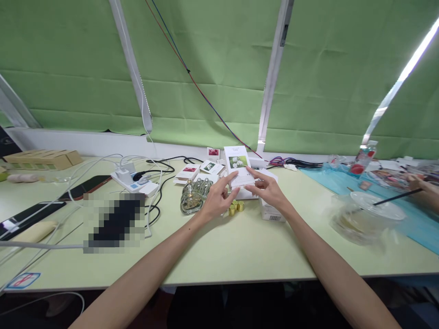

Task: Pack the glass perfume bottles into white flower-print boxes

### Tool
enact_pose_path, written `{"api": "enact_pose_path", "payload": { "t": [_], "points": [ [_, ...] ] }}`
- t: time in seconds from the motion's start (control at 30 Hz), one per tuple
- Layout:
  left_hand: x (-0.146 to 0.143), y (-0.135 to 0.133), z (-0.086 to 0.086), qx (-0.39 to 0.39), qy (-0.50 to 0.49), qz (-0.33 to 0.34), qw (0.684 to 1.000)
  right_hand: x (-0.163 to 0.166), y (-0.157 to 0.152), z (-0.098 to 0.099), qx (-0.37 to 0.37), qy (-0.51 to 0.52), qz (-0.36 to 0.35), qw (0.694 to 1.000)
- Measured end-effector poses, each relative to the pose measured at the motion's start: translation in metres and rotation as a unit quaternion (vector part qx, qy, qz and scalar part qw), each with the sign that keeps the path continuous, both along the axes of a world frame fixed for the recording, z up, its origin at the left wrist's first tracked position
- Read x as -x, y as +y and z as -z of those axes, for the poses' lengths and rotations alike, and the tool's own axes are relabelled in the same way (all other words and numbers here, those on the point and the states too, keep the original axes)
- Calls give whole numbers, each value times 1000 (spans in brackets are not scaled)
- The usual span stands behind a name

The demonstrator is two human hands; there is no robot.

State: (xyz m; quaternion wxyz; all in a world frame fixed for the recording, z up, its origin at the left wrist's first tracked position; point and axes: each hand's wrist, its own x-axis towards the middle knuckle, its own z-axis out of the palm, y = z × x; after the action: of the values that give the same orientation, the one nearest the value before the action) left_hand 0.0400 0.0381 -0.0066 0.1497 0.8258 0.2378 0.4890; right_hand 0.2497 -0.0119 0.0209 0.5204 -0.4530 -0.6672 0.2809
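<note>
My left hand (216, 199) and my right hand (267, 188) both pinch a small white box with a flower picture (238, 169), held upright over the pale green table (219, 249). Left fingertips grip its left side, right fingertips its lower right edge. Just below my left hand lie small gold caps (236, 207). A greenish glass perfume bottle (194, 195) stands left of my left hand. A white carton with a barcode (270, 212) sits under my right wrist.
Several small flower-picture boxes (188, 172) lie behind the bottle. A power strip with cables (132, 181), phones (85, 186) and a cardboard box (43, 158) are on the left. At right, another person's hand (423, 185) holds a stick over a clear bowl (368, 214) on a blue sheet.
</note>
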Motion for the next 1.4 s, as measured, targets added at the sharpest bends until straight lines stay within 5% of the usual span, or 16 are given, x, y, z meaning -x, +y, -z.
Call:
{"api": "enact_pose_path", "payload": {
  "t": [1.4],
  "points": [
    [-2,4,3,-24,-17,-22,999,1,5,7,-32,-15,24,999]
  ]
}}
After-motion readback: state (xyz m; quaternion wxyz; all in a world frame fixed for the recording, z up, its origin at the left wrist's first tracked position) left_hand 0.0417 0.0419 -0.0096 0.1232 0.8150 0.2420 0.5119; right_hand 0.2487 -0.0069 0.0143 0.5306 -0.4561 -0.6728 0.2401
